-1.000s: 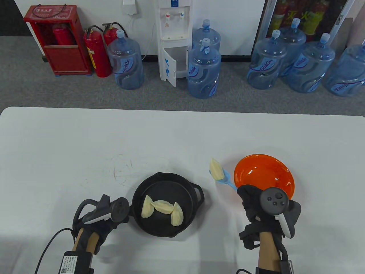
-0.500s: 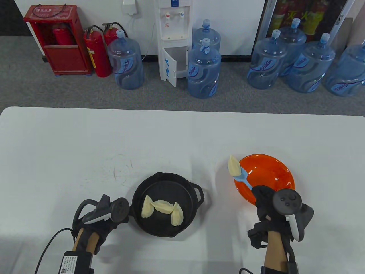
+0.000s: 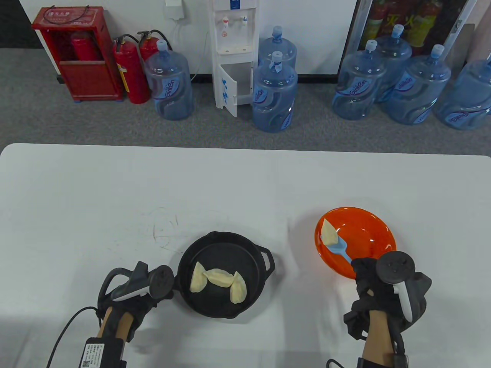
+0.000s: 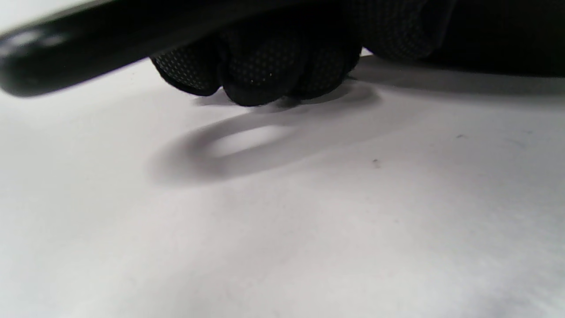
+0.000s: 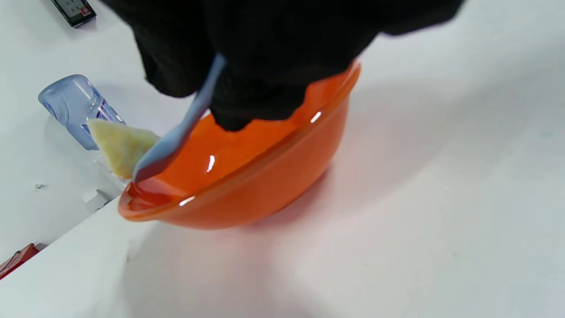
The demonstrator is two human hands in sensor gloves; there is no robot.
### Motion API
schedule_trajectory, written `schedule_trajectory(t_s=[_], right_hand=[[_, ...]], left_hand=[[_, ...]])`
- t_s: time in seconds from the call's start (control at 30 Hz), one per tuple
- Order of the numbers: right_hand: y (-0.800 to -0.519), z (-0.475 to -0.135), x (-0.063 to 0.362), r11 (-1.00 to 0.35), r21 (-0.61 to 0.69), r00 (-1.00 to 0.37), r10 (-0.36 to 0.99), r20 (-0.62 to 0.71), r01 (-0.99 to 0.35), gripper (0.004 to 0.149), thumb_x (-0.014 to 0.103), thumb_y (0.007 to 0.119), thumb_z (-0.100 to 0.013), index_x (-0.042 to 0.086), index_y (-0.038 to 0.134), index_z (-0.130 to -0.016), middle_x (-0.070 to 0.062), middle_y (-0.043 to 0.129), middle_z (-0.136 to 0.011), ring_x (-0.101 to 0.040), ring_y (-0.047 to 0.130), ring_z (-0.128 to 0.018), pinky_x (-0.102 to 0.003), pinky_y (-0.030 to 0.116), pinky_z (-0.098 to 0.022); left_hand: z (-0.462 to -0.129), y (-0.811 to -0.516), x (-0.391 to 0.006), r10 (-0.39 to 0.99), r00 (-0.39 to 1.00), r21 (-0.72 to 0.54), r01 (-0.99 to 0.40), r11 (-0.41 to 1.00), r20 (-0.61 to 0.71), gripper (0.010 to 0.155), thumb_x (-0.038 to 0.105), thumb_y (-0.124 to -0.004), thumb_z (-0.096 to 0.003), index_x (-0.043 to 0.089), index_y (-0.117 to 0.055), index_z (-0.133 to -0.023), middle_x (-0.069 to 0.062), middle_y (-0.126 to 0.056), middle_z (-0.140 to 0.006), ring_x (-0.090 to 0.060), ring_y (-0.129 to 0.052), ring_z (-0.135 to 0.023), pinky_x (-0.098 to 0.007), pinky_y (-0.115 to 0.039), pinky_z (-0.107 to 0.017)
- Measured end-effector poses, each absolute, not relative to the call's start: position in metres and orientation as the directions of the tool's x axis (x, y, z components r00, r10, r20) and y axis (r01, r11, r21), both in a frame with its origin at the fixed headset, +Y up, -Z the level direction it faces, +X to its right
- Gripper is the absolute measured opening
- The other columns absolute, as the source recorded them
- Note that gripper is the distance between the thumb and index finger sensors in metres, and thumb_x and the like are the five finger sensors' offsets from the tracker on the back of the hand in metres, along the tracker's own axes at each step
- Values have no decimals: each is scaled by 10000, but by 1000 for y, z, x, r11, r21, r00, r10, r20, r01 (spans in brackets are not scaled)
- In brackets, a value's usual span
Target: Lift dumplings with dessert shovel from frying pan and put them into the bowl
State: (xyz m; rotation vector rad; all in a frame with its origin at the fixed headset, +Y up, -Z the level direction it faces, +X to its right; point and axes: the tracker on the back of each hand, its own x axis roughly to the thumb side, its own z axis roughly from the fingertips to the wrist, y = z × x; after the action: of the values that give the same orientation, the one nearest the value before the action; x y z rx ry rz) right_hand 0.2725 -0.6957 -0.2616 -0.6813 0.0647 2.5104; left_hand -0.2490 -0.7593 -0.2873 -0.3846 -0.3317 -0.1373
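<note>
Three dumplings point(image 3: 218, 281) lie close together in the black frying pan point(image 3: 223, 245) on the white worktop point(image 3: 115, 191), and a fourth dumpling point(image 3: 328, 233) sits on the blue dessert shovel point(image 3: 339, 249) over the left inner side of the orange bowl point(image 3: 368, 222). The right hand point(image 3: 374, 283) holds the shovel's handle, its fingers point(image 5: 247, 88) curled around it. The left hand point(image 3: 132, 295) is at the left side of the pan with curled fingers point(image 4: 260, 66), but I cannot tell what they hold.
</note>
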Motion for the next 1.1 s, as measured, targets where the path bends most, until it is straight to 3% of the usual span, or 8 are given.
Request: schedule_trajectory(t_s=[0.27,0.67,1.1], right_hand=[[-693,-262,269,-911,-49,-771,375,-514,-410,403,413,759,-643,177,916,-929,-96,985,-644,-115,918,-217,-324,823,-144],[-690,-269,246,-987,23,-852,124,-508,-158,395,420,786,-631,191,923,-923,-97,990,-651,-130,928,-228,-337,828,-156],[-690,-269,236,-993,-49,-839,-68,-539,112,382,408,843,-597,254,898,-942,-82,969,-783,-195,999,-441,-409,864,-322]], left_hand=[[-287,-759,-249,-67,937,-345,192,919,342,514,490,-709,-547,275,-687,-1014,78,-879,-840,-104,-998,-636,-473,-802,-736],[-287,-759,-249,-67,937,-345,192,919,342,513,490,-710,-548,275,-688,-1014,78,-879,-840,-105,-997,-637,-474,-802,-736],[-287,-759,-249,-76,935,-342,201,918,345,515,491,-708,-549,275,-686,-1015,79,-877,-844,-107,-997,-641,-476,-800,-737]])
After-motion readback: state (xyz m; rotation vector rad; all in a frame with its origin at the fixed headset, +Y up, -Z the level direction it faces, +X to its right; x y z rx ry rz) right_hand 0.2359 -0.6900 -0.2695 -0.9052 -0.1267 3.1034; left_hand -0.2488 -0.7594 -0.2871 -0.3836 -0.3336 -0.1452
